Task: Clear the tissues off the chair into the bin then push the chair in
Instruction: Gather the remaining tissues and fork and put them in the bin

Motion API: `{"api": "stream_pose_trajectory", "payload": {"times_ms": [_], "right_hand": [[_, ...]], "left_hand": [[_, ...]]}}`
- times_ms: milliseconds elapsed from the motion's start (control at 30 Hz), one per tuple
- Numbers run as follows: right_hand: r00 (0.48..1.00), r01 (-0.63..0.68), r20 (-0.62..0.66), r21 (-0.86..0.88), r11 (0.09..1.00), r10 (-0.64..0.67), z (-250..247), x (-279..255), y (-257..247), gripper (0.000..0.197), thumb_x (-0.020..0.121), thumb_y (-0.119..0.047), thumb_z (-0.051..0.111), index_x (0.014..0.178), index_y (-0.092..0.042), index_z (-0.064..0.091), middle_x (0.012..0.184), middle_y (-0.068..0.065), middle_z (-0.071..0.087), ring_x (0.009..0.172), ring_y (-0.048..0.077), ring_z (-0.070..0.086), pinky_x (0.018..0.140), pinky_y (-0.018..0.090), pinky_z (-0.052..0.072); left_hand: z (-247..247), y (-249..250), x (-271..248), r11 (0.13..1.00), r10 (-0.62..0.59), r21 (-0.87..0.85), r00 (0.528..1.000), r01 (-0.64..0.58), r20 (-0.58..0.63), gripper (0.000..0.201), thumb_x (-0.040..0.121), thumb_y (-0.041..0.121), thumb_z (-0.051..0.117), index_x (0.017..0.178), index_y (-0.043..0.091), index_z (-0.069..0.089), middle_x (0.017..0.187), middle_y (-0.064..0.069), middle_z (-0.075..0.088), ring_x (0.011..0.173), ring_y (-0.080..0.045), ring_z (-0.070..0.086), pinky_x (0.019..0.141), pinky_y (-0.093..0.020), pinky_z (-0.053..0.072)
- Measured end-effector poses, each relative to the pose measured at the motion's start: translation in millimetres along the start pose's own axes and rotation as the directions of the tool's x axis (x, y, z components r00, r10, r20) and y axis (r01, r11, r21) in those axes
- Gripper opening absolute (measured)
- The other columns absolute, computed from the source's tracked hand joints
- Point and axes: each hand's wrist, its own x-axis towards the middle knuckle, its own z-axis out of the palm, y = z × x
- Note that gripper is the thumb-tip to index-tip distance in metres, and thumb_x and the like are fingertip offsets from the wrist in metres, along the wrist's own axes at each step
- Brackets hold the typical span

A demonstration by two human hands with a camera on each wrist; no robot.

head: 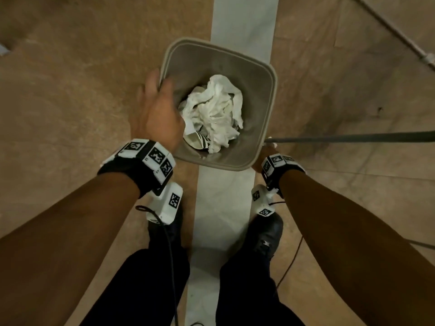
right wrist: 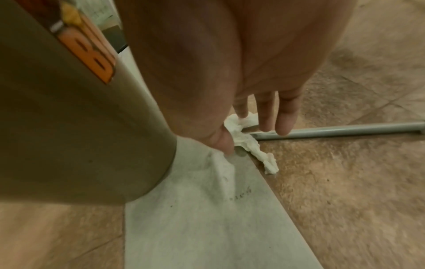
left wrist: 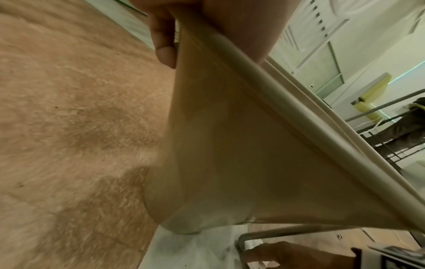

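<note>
A beige plastic bin (head: 259, 74) stands on the floor in front of my feet. Crumpled white tissues (head: 216, 109) lie inside it. My left hand (head: 162, 83) grips the bin's left rim, thumb outside the wall (left wrist: 230, 145). Low at the bin's right front corner, my right hand (head: 267, 151) reaches down to the floor. There a small twisted white tissue (right wrist: 255, 149) lies beside the chair's grey metal floor rail (right wrist: 345, 130). The right hand (right wrist: 234, 131) pinches the tissue's upper end between thumb and index finger, while the other fingers stay straight over the rail. The chair seat is out of view.
The floor is brown tile with a pale strip (head: 223, 208) running under the bin. My two dark shoes (head: 266, 234) stand just behind it. The grey chair rail (head: 353, 137) runs off to the right. A metal pipe (head: 395, 31) crosses the far right corner.
</note>
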Motion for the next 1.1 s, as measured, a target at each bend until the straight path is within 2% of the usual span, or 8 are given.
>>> {"api": "stream_pose_trajectory", "payload": {"times_ms": [67, 267, 500, 600, 767, 867, 1000, 1100], "right_hand": [[1.0, 0.008, 0.029, -0.01, 1.0, -0.008, 12.1, 28.3, 6.4, 0.049, 0.087, -0.054, 0.047, 0.134, -0.039, 0.046, 0.158, 0.004, 0.032, 0.132, 0.032, 0.046, 0.105, 0.05, 0.04], [0.999, -0.032, -0.024, 0.025, 0.999, 0.032, -29.2, -80.0, -27.6, 0.051, 0.095, -0.03, 0.048, 0.142, -0.009, 0.046, 0.152, 0.014, 0.041, 0.142, 0.034, 0.035, 0.118, 0.042, 0.027], [0.973, 0.086, -0.232, 0.334, 0.939, -0.007, -75.6, -208.6, -46.1, 0.03, 0.095, -0.022, 0.051, 0.113, -0.008, 0.071, 0.119, 0.014, 0.069, 0.109, 0.033, 0.064, 0.087, 0.034, 0.049], [0.883, 0.262, -0.468, 0.446, 0.856, -0.027, -90.3, -262.4, -68.0, 0.022, 0.094, -0.019, 0.049, 0.093, -0.01, 0.07, 0.09, 0.007, 0.071, 0.082, 0.027, 0.065, 0.071, 0.03, 0.048], [0.705, 0.463, -0.706, 0.379, 0.801, -0.073, -121.5, -314.8, -110.8, 0.016, 0.094, -0.018, 0.055, 0.104, -0.014, 0.066, 0.104, 0.002, 0.062, 0.087, 0.013, 0.057, 0.076, 0.022, 0.046], [0.776, 0.496, -0.585, 0.334, 0.801, -0.236, -125.9, -309.9, -140.8, 0.017, 0.094, -0.019, 0.054, 0.104, -0.013, 0.067, 0.106, 0.004, 0.065, 0.088, 0.016, 0.06, 0.077, 0.026, 0.049], [0.928, 0.371, -0.054, 0.14, 0.918, -0.367, -112.3, -279.1, -165.8, 0.035, 0.095, -0.025, 0.051, 0.127, -0.022, 0.064, 0.147, 0.011, 0.046, 0.134, 0.029, 0.048, 0.109, 0.035, 0.041], [0.952, 0.306, -0.058, 0.182, 0.934, -0.301, -121.3, -288.9, -163.4, 0.037, 0.094, -0.024, 0.052, 0.13, -0.026, 0.061, 0.162, 0.009, 0.022, 0.143, 0.029, 0.036, 0.116, 0.034, 0.033]], "left_hand": [[0.8, 0.6, 1.4, 1.0, 0.012, 0.009, 1.0, -0.012, -0.012, 0.054, 0.085, 0.006, 0.052, 0.138, 0.014, 0.047, 0.155, -0.009, 0.031, 0.12, -0.04, 0.049, 0.086, -0.052, 0.049], [-7.0, 4.3, -6.4, 1.0, -0.017, 0.02, 1.0, 0.016, 0.018, 0.054, 0.087, 0.007, 0.053, 0.14, 0.014, 0.046, 0.154, -0.011, 0.031, 0.116, -0.043, 0.051, 0.083, -0.052, 0.047], [-35.2, 4.7, -31.2, 0.989, -0.109, -0.075, 0.97, 0.128, 0.218, 0.06, 0.084, 0.008, 0.049, 0.143, 0.021, 0.042, 0.148, -0.012, 0.035, 0.116, -0.043, 0.052, 0.085, -0.057, 0.052], [-53.0, 2.5, -46.6, 0.98, -0.16, -0.065, 0.937, 0.189, 0.311, 0.061, 0.084, 0.009, 0.048, 0.144, 0.019, 0.04, 0.145, -0.016, 0.035, 0.106, -0.045, 0.057, 0.084, -0.057, 0.052], [-72.0, -2.9, -53.9, 0.955, -0.206, -0.116, 0.89, 0.274, 0.407, 0.055, 0.087, 0.017, 0.055, 0.141, 0.015, 0.043, 0.149, -0.02, 0.028, 0.099, -0.049, 0.061, 0.09, -0.055, 0.051], [-68.9, -11.4, -56.0, 0.955, -0.196, -0.13, 0.892, 0.268, 0.406, 0.05, 0.088, 0.022, 0.055, 0.137, 0.016, 0.046, 0.145, -0.017, 0.033, 0.102, -0.047, 0.06, 0.094, -0.053, 0.049], [-73.3, -20.3, -57.6, 0.96, -0.2, -0.085, 0.87, 0.265, 0.451, 0.05, 0.087, 0.019, 0.057, 0.137, 0.018, 0.053, 0.149, -0.017, 0.036, 0.117, -0.043, 0.056, 0.101, -0.044, 0.046], [-90.5, -15.1, -58.8, 0.962, -0.237, -0.008, 0.854, 0.272, 0.464, 0.05, 0.088, 0.015, 0.053, 0.138, 0.021, 0.053, 0.158, -0.019, 0.023, 0.134, -0.04, 0.045, 0.105, -0.041, 0.042]]}}
